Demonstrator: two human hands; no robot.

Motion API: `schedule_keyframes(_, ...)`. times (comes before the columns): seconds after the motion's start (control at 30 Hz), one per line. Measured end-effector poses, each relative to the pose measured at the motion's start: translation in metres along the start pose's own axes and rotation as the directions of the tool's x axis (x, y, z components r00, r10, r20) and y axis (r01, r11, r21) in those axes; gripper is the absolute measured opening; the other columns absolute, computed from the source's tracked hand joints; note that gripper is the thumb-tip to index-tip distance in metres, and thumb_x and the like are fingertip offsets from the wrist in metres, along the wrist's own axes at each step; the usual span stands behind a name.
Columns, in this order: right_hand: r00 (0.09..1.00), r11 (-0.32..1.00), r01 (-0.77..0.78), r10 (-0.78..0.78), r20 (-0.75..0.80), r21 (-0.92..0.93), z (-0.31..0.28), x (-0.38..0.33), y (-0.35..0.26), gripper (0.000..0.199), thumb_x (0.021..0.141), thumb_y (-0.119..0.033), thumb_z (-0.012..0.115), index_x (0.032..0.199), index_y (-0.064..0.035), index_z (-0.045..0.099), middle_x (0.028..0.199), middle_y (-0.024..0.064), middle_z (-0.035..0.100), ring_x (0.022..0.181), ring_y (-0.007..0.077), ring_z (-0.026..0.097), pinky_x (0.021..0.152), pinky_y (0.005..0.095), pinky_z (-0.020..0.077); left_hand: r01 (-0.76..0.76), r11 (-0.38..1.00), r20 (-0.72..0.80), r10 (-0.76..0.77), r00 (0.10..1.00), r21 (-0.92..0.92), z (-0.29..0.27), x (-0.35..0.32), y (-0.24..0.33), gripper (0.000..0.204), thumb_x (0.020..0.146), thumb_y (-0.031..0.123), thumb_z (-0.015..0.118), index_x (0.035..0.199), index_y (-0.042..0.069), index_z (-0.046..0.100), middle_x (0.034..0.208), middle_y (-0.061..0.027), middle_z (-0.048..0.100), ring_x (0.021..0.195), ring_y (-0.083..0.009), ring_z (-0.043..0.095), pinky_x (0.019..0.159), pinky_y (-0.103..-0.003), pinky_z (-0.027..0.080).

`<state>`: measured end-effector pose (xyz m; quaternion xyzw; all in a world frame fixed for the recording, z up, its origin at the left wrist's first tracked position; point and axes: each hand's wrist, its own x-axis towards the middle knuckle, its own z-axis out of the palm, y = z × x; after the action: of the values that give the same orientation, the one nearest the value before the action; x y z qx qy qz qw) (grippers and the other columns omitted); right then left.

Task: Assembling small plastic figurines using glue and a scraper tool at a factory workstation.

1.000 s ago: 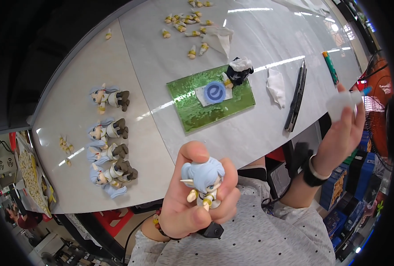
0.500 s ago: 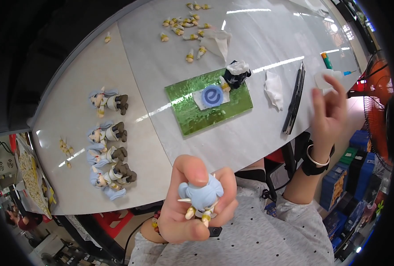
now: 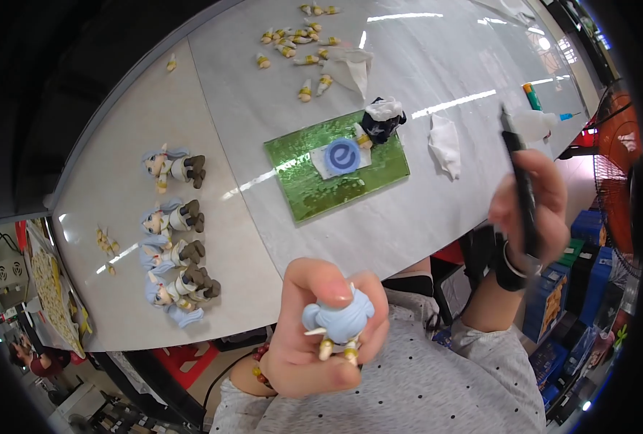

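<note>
Currently the left hand (image 3: pixel 296 334) is clamped around a blue-haired figure (image 3: pixel 340 318) at the lower centre of the frame. At the right, the right hand (image 3: pixel 547 210) grips a black tool (image 3: pixel 517 153), tip up, well apart from it. Similar dolls (image 3: pixel 179 171) lie at left; a green slab (image 3: pixel 303 199) sits at upper centre.

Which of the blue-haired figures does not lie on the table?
The figure gripped in the left hand; the other four lie on the table, in a row.
</note>
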<state>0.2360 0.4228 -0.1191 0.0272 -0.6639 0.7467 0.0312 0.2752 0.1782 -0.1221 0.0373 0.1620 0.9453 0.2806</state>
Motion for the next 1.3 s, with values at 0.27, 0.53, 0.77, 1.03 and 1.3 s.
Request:
schedule_keyframes(0.27,0.919,0.852,0.395,-0.36,-0.161,0.343,0.039,-0.017,0.002,0.03,0.082,-0.034,0.055,0.068,-0.0134,0.039,0.044,-0.0043,0.033,0.055,0.0086,0.04,0.044,0.0202,0.0264,-0.242,0.868,0.013,0.262,0.965,0.433,-0.001,-0.002,-0.013,0.052,0.072,0.005,0.066,0.107,0.005,0.028,0.084,-0.0127,0.045,0.063,-0.0107,0.044,0.049,-0.018,0.034)
schedule_keyframes(0.53,0.79,0.701,0.269,-0.553,0.264,0.661,0.052,-0.008,0.017,0.038,0.079,-0.025,0.06,0.091,0.0099,0.049,0.071,0.0142,0.058,0.047,0.0158,0.052,0.039,0.0222,0.0409,-0.2,0.871,0.009,0.219,0.976,0.449,0.005,-0.003,-0.014,0.052,0.071,0.004,0.065,0.108,0.003,0.029,0.086,-0.0121,0.044,0.066,-0.0103,0.041,0.053,-0.018,0.034)
schedule_keyframes(0.77,0.949,0.939,0.164,-0.234,0.212,0.302,0.062,-0.028,-0.003,0.008,0.059,0.0,0.065,0.064,0.0032,0.059,0.054,0.0087,0.058,0.04,0.0151,0.052,0.037,0.0233,0.04,-0.136,0.796,0.067,0.119,0.991,0.589,0.004,0.001,-0.009,0.06,0.065,0.001,0.071,0.105,0.012,0.028,0.081,-0.0159,0.041,0.051,-0.0097,0.038,0.046,-0.018,0.032)
schedule_keyframes(1.03,0.96,0.968,0.05,-0.115,0.257,0.245,0.069,-0.027,-0.004,0.01,0.058,0.005,0.063,0.057,0.0027,0.053,0.051,0.0105,0.056,0.038,0.0152,0.051,0.035,0.0227,0.036,-0.051,0.733,0.092,-0.016,0.996,0.679,0.002,0.003,-0.003,0.064,0.062,0.003,0.073,0.108,0.005,0.028,0.085,-0.0179,0.045,0.067,-0.0108,0.043,0.056,-0.015,0.035)
schedule_keyframes(1.3,0.909,0.983,0.052,-0.119,0.399,0.174,0.062,-0.015,-0.008,0.017,0.059,0.005,0.063,0.051,-0.0003,0.049,0.046,0.0076,0.052,0.037,0.0152,0.05,0.033,0.0227,0.0338,0.193,0.84,0.008,-0.229,0.973,0.506,0.007,0.007,0.004,0.062,0.065,-0.001,0.069,0.111,0.003,0.028,0.095,-0.0133,0.043,0.072,-0.0072,0.042,0.061,-0.017,0.036)
